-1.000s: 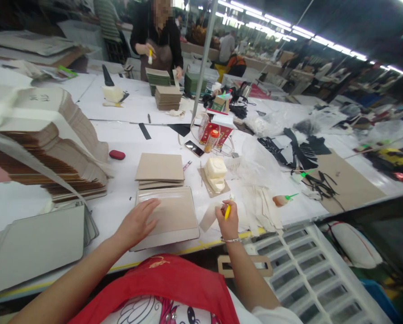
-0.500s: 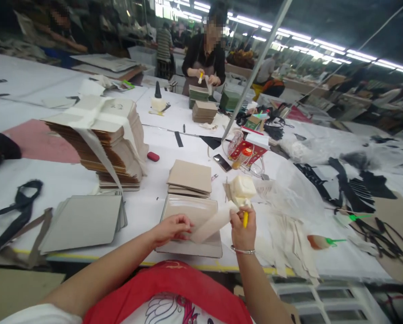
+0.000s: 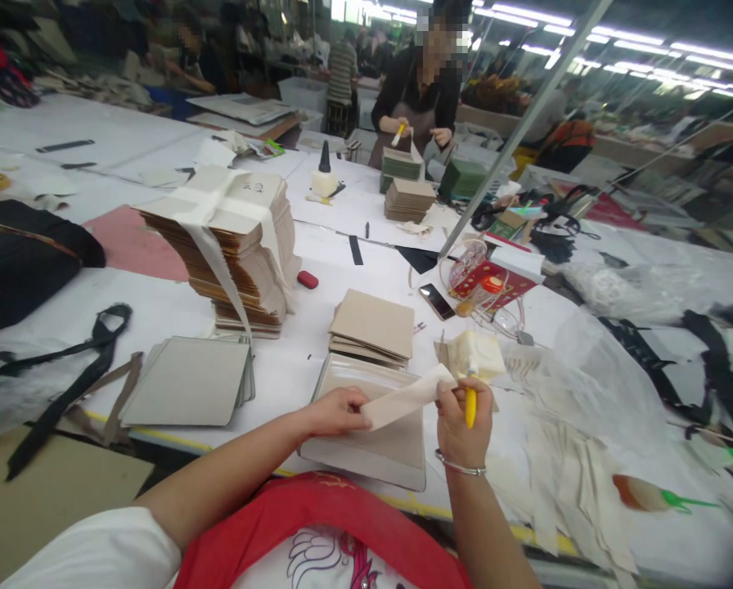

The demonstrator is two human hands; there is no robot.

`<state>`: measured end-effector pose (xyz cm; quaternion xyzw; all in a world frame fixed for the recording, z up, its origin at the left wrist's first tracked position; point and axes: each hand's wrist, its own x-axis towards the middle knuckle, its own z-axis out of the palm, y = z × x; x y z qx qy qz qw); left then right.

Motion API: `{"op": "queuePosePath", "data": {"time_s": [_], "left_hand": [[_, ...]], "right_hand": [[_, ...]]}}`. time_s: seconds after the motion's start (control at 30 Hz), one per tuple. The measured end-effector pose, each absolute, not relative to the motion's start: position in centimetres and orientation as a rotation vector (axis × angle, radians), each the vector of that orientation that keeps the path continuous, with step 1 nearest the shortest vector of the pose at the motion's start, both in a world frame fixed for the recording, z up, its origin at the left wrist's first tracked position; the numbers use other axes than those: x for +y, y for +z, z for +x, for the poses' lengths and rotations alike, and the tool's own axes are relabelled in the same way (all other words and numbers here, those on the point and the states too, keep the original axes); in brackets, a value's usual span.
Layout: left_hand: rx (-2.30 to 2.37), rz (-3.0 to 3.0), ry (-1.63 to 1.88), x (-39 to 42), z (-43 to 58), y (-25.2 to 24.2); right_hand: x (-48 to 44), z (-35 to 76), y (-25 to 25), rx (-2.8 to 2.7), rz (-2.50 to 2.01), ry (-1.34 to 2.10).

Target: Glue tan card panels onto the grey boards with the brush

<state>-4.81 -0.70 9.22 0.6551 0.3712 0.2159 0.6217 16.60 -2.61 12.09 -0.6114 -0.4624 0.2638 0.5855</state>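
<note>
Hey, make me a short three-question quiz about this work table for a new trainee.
1. True or false: the left hand and the right hand both hold the pale strip.
2. The handle of the tool in the right hand is: A red, B yellow, C black?
3. What lies on the table right under the strip?
Key: 1 true; 2 B; 3 a flat board.
</note>
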Motion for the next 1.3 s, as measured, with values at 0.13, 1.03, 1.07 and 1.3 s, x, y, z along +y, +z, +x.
{"op": "queuePosePath", "data": {"time_s": [0.13,1.03,1.07,1.3], "left_hand": [[1.098,1.19,0.539,0.7,-7.7,8.9],[1.175,1.563,0.393,4.5,-8.6,8.7],[1.221,1.498,0.431,4.4,-8.9,8.3],[1.577,1.506,0.513,4.3,-8.4,6.5]], "right_hand": [[-2.6,17.5,9.3,-1.225,-1.615,0.395],[-2.5,17.6,9.3,-1.439,-1.718,0.171],[-2.3,17.7,8.4,-1.445,-1.759,0.178],[-1.2,17.5,4.4,-1.588,-1.925,0.15]]}}
